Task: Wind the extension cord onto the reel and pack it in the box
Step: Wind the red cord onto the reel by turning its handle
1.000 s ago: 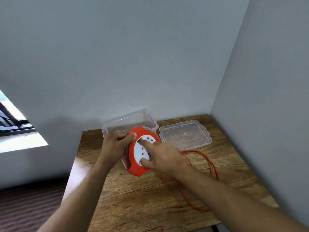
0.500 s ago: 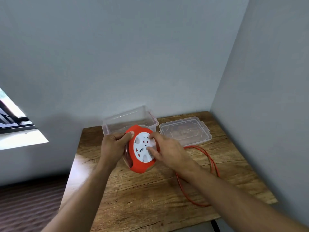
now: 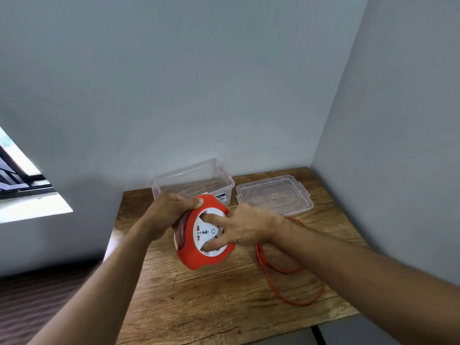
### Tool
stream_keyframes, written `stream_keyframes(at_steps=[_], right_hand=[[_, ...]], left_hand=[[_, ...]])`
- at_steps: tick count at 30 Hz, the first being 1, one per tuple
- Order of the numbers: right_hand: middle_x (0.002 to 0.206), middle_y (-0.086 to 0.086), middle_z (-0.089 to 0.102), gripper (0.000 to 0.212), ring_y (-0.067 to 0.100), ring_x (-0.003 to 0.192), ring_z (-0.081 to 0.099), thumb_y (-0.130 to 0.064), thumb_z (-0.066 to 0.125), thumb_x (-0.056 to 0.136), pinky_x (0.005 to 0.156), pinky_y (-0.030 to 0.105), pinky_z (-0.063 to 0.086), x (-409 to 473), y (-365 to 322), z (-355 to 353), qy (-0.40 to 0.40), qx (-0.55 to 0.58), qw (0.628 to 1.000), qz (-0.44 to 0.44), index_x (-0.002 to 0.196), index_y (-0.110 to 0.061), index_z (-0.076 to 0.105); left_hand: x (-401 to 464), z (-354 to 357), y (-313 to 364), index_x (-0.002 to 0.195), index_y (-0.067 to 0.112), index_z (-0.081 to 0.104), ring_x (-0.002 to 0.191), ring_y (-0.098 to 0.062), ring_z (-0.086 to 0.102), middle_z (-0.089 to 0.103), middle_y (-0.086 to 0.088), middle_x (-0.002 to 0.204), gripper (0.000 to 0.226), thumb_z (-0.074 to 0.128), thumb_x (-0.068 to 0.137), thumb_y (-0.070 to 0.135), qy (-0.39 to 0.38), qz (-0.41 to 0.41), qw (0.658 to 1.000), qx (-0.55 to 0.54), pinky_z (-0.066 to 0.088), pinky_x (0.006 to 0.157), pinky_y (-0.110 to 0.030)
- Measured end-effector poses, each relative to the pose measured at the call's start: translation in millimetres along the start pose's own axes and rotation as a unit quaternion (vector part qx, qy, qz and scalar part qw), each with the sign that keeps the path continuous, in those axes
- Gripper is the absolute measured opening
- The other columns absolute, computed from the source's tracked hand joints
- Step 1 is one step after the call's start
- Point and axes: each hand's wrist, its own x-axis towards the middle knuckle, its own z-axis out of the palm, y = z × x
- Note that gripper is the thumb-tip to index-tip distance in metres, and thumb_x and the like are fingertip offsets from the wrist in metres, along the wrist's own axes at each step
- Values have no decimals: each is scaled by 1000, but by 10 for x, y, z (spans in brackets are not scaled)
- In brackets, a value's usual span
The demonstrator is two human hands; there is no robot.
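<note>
An orange cord reel (image 3: 196,255) with a white socket face stands on edge above the wooden table (image 3: 199,307), just in front of the clear plastic box. My left hand (image 3: 169,212) grips its upper left rim, thumb across the top. My right hand (image 3: 246,227) is on the white face, with fingertips pressed into its recesses. Loose orange cord (image 3: 286,272) lies in loops on the table to the right, running under my right wrist. The empty clear box (image 3: 196,181) stands against the back wall.
The box's clear lid (image 3: 273,195) lies flat to the right of the box. Grey walls close the table at the back and right. The table's left and front edges drop to a dark floor. A window sill (image 3: 32,205) shows at the far left.
My right hand has swung around the white face, from its lower right to its right side, and the face has turned with it. The loose cord loops have shifted a little.
</note>
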Motion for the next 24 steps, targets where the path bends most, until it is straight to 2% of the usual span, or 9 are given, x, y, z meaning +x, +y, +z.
stream_keyframes(at_steps=[3, 7, 11, 13, 15, 17, 19, 22, 24], right_hand=[[132, 21, 51, 63, 32, 61, 65, -31, 74, 88, 44, 35, 54, 24, -44, 39, 3, -14, 999, 42, 143, -39, 44], [101, 11, 71, 59, 30, 71, 69, -56, 57, 88, 49, 28, 39, 111, -174, 127, 81, 27, 963, 255, 141, -37, 40], [87, 0, 72, 65, 24, 77, 67, -70, 57, 68, 63, 33, 53, 316, -451, 179, 204, 290, 755, 551, 120, -36, 37], [88, -6, 67, 60, 18, 79, 65, -69, 61, 68, 57, 29, 50, 401, -521, 200, 212, 387, 660, 609, 110, -34, 36], [92, -10, 65, 58, 15, 81, 65, -66, 66, 72, 52, 24, 46, 429, -549, 220, 203, 445, 622, 611, 111, -32, 38], [103, -4, 68, 60, 18, 85, 68, -69, 61, 78, 54, 23, 47, 362, -532, 204, 179, 417, 674, 583, 118, -29, 42], [104, 2, 71, 57, 23, 82, 70, -71, 49, 85, 57, 27, 48, 220, -468, 181, 172, 297, 777, 528, 122, -28, 44], [123, 12, 63, 38, 32, 82, 70, -43, 58, 96, 53, 39, 57, -16, -323, 159, 141, 121, 935, 301, 130, -29, 45], [134, 19, 53, 48, 35, 89, 68, -24, 70, 91, 46, 39, 57, -135, -243, 194, 94, 34, 984, 144, 132, -32, 47]], left_hand=[[-43, 38, 14, 70, 17, 83, 66, -26, 80, 82, -10, 74, 29, 73, 92, 33, 24, 18, 1000, -4, 62, 58, -27], [-61, 104, -22, 54, 20, 77, 53, -16, 69, 72, 2, 54, 37, 77, 89, 31, 115, 48, 992, -19, 54, 55, -28], [-45, 219, -54, 39, 22, 55, 46, -8, 43, 45, 12, 43, 52, 79, 85, 31, 190, 92, 977, -17, 37, 54, -26], [-51, 267, -78, 42, 20, 58, 45, -2, 43, 47, 13, 44, 48, 79, 84, 32, 213, 114, 970, 7, 38, 51, -17], [-46, 281, -129, 49, 14, 63, 45, -1, 45, 49, 13, 45, 43, 80, 83, 34, 211, 117, 970, 19, 38, 49, -12], [-45, 274, -190, 51, 16, 69, 44, -3, 47, 53, 11, 43, 39, 79, 84, 34, 192, 95, 977, 0, 41, 49, -17], [-62, 244, -232, 52, 23, 76, 43, -5, 54, 61, 9, 43, 35, 79, 87, 32, 172, 66, 982, -35, 45, 51, -24], [-96, 160, -226, 65, 9, 81, 55, -26, 64, 71, -29, 65, 30, 79, 87, 30, 144, 36, 987, -67, 51, 60, -36], [-100, 93, -208, 71, 1, 80, 60, -42, 69, 72, -37, 76, 33, 80, 87, 30, 121, 22, 990, -69, 55, 64, -47]])
